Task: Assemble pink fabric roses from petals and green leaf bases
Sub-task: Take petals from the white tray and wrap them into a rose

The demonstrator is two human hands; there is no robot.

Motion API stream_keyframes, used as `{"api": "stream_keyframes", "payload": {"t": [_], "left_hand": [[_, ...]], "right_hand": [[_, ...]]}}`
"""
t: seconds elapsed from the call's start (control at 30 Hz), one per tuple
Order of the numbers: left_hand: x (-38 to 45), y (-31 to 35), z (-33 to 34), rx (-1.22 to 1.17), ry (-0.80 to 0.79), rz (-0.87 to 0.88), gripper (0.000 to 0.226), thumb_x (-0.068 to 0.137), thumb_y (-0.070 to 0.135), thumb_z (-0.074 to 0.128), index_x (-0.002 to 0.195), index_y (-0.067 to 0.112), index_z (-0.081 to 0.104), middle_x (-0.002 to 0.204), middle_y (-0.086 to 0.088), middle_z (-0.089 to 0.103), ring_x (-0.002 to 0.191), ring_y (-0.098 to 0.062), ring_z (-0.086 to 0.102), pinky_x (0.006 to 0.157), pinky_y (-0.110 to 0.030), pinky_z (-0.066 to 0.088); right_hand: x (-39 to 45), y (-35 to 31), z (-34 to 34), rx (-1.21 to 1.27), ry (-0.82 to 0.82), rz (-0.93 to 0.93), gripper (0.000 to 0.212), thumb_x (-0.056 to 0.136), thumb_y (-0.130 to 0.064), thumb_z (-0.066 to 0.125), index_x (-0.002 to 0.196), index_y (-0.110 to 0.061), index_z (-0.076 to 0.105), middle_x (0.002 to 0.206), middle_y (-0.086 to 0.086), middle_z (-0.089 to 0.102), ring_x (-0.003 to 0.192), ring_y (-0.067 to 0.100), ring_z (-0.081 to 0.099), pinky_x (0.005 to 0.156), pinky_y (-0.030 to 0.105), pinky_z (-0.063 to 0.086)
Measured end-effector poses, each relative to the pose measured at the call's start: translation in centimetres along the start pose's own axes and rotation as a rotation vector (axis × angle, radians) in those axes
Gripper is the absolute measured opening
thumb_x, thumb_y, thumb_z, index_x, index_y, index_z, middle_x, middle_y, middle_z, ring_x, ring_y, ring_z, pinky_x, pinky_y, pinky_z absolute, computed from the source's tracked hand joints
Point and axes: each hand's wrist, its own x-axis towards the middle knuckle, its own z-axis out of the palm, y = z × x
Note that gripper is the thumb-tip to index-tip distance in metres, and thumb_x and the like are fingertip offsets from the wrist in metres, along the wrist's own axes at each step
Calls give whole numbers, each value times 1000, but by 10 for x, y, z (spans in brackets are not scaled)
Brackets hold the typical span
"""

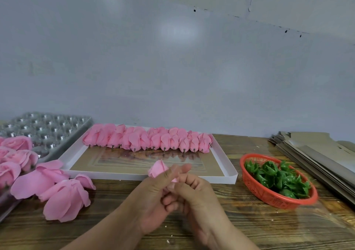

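Note:
Both hands meet over the wooden table in front of me. My left hand [153, 196] and my right hand [194, 194] together pinch one pink rose bud [158, 169], whose petals stick up above the fingers; its base is hidden between them. A row of several pink petal buds [148, 139] on short stems lies at the back of a shallow white tray [226, 165]. Green leaf bases [278, 176] fill a red plastic basket [255, 190] at the right. Loose pink petal bundles [63, 194] lie on the table at the left.
Finished pink roses [15, 153] sit at the far left in front of a clear plastic blister tray [48, 127]. A stack of flat grey cardboard [315, 150] lies at the right edge. A grey wall stands behind the table.

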Motion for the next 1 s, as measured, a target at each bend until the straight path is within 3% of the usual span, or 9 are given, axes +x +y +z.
{"api": "stream_keyframes", "payload": {"t": [0.13, 0.27, 0.43, 0.5, 0.6, 0.67, 0.77, 0.87, 1.0], "left_hand": [[3, -1, 3, -111, 4, -11, 25, 67, 30, 64, 58, 10, 76, 82, -8, 73, 67, -18, 71, 66, -32, 57], [4, -5, 4, -145, 35, -34, 26, 64, 33, 68, 65, 9, 78, 85, -9, 74, 71, -19, 72, 59, -30, 57], [2, -2, 3, -57, -13, -4, 20, 60, 33, 70, 61, 13, 76, 85, -7, 72, 70, -19, 69, 75, -36, 53], [1, 0, -1, -2, -54, 9, 23, 59, 35, 70, 65, 15, 77, 84, -9, 63, 55, -19, 60, 63, -32, 46], [2, 0, -6, 52, -95, -31, 35, 67, 40, 65, 84, 13, 79, 58, -7, 46, 32, -18, 43, 39, -24, 39], [3, 0, -7, 45, -100, -49, 38, 68, 40, 64, 88, 11, 79, 45, -8, 42, 31, -19, 44, 39, -25, 39], [3, 0, -4, -35, -107, -37, 30, 70, 36, 62, 69, 11, 78, 71, -11, 70, 54, -21, 66, 55, -33, 54], [5, -3, -2, -111, -106, -29, 24, 68, 31, 64, 56, 13, 74, 85, -8, 75, 71, -19, 72, 60, -35, 59], [2, -4, -1, -110, -144, -21, 24, 55, 33, 85, 59, 11, 75, 89, -10, 74, 74, -20, 72, 64, -35, 58]], "right_hand": [[0, 9, -2, -569, 166, -318, 16, 64, -18, 73, 78, -22, 66, 59, -6, 59, 53, 3, 51, 55, 22, 45], [-1, 13, -2, -1007, 275, -541, 25, 69, -39, 61, 90, -28, 68, 63, -17, 54, 59, -1, 50, 58, 22, 44], [-1, 5, 0, -674, 187, -361, 15, 67, -25, 69, 66, -11, 65, 52, -7, 50, 51, 6, 43, 52, 30, 38], [0, 0, -1, -366, 61, -174, 16, 72, -10, 71, 57, -9, 64, 50, 3, 56, 42, 10, 46, 46, 23, 39], [-1, -5, -1, -154, -50, 50, 15, 67, -20, 71, 61, -7, 65, 54, 10, 59, 36, 12, 47, 38, 19, 36], [0, -4, -2, -161, -47, 73, 18, 68, -22, 72, 64, -6, 65, 54, 10, 59, 37, 12, 47, 37, 19, 36], [0, 1, -3, -507, 70, -179, 21, 71, -18, 74, 70, -1, 61, 55, 6, 53, 49, 12, 46, 48, 28, 38], [-1, 5, -5, -822, 141, -381, 25, 67, -30, 67, 83, -10, 66, 62, 7, 56, 57, 10, 48, 57, 39, 43], [-1, 0, -7, -618, 66, -299, 20, 69, -18, 67, 64, -1, 57, 52, 0, 45, 50, 9, 39, 51, 30, 33]]}}
